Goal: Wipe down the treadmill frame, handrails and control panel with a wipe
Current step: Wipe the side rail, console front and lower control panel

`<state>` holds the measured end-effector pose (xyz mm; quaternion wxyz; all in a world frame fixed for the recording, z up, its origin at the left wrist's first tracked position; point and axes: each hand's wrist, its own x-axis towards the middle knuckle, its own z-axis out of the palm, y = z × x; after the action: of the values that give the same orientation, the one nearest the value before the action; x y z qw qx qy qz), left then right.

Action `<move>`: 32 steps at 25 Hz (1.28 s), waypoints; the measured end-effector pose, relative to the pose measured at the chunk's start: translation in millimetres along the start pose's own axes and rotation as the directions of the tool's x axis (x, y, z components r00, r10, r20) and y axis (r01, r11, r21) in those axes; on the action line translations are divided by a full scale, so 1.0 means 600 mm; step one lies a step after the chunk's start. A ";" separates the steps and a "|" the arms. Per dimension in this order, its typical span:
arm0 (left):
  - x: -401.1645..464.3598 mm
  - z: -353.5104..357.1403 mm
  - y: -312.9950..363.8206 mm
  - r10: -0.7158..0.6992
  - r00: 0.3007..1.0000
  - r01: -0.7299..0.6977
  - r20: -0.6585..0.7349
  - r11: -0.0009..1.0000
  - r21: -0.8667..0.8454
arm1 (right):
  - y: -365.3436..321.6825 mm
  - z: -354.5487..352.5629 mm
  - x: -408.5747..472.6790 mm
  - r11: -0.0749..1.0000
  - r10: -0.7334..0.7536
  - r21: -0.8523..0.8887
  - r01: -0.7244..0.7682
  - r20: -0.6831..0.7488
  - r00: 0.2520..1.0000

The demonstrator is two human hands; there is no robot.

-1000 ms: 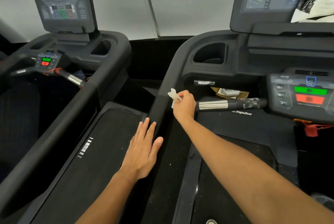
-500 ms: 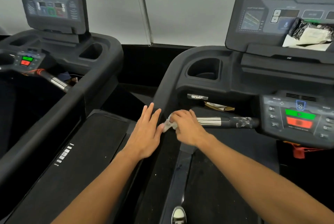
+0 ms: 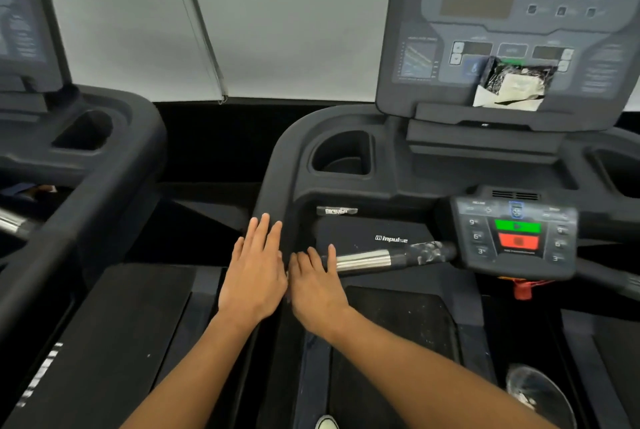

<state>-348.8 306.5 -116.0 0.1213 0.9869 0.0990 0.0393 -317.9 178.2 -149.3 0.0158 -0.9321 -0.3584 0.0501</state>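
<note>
A second treadmill [image 3: 79, 165] stands to the left, its own console [image 3: 24, 12] cut off by the frame edge. On the near treadmill, a crumpled silver-and-white packet [image 3: 512, 87] leans on the ledge of the upright control panel [image 3: 502, 23], covering some of its lower buttons. Below it sit a cup holder [image 3: 341, 154] and a small keypad [image 3: 516, 238] with green and red buttons, a red safety clip [image 3: 523, 288] hanging beneath. A chrome-banded handlebar [image 3: 381, 259] runs from the keypad toward the left handrail [image 3: 273, 193]. The left hand [image 3: 254, 276] lies flat on the handrail with fingers straight and together, holding nothing. The right hand [image 3: 317, 284] lies just beside it, nearly touching, palm down, fingers stretched forward onto the inner end of the handlebar. The wipe cannot be made out; if it is under the right palm, the hand hides it. Both forearms reach in from the bottom edge.
</note>
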 end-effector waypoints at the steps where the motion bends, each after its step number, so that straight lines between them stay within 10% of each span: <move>1: 0.000 -0.001 0.001 -0.007 1.000 0.007 0.004 1.000 -0.011 | 0.009 -0.002 0.002 1.000 -0.023 -0.005 0.023 -0.002 1.000; 15: -0.001 -0.009 0.007 -0.005 0.999 0.005 0.034 1.000 0.011 | 0.261 -0.102 -0.015 0.990 0.117 -0.112 -0.089 0.276 0.954; 25: 0.002 -0.004 0.004 -0.017 0.999 0.017 0.032 1.000 0.010 | 0.033 -0.013 0.034 0.993 -0.118 -0.023 0.119 0.041 0.992; 32: 0.002 -0.006 0.000 -0.002 1.000 0.003 0.017 0.998 -0.064 | 0.241 -0.036 -0.054 0.996 -0.044 -0.084 0.039 -0.054 0.998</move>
<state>-348.0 307.5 -112.4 0.1535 0.9827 0.0979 0.0337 -242.9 49.3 -134.5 -0.0121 -0.9253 -0.3790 0.0089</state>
